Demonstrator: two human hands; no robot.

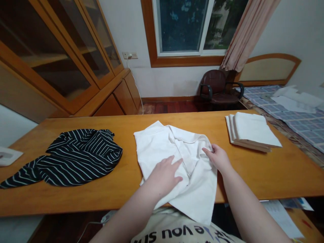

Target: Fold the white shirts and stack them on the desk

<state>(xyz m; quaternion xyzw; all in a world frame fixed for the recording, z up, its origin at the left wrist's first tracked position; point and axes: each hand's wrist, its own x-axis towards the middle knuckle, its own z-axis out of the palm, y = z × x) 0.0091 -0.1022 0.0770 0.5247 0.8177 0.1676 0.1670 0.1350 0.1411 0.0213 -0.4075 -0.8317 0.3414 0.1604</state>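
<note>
A white shirt (154,145), partly folded and creased, lies across the middle of the wooden table, its lower corner hanging over the near edge. My left hand (165,173) rests flat on it with the fingers spread. At the shirt's right edge, my right hand (217,156) pinches the fabric between the thumb and the fingers, which are partly hidden. To the left lies a rumpled black garment with white stripes (83,158), with one end stretched toward the table's left side. A stack of folded white cloths (253,130) sits at the right, apart from both hands.
The wooden table (126,199) ends close to my body. A white object (10,156) stands at its left end. Beyond the table are a glass-door cabinet (63,50), a brown armchair (215,84) and a bed (268,92). Papers (280,216) lie below, at right.
</note>
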